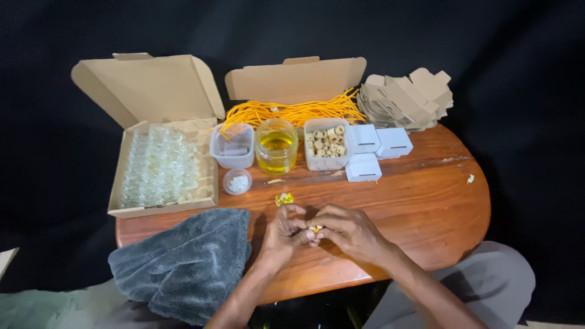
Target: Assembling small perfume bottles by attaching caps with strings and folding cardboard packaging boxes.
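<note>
Your fingertips meet at the middle of the table (426, 207) and pinch a small pale piece (315, 229) between both hands. Your left hand (281, 234) and right hand (350, 231) both close on it, equally near. The piece is almost hidden by the fingers, so I cannot tell its shape or long axis. Just beyond lies a yellow scrap (284, 198); the grey towel (183, 259) is left of your left hand. Farther are the jar (276, 146) of yellow liquid and the tub of beads (326, 144).

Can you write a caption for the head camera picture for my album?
Two hands, left hand and right hand, pinch a small pale piece over a round wooden table.
</note>
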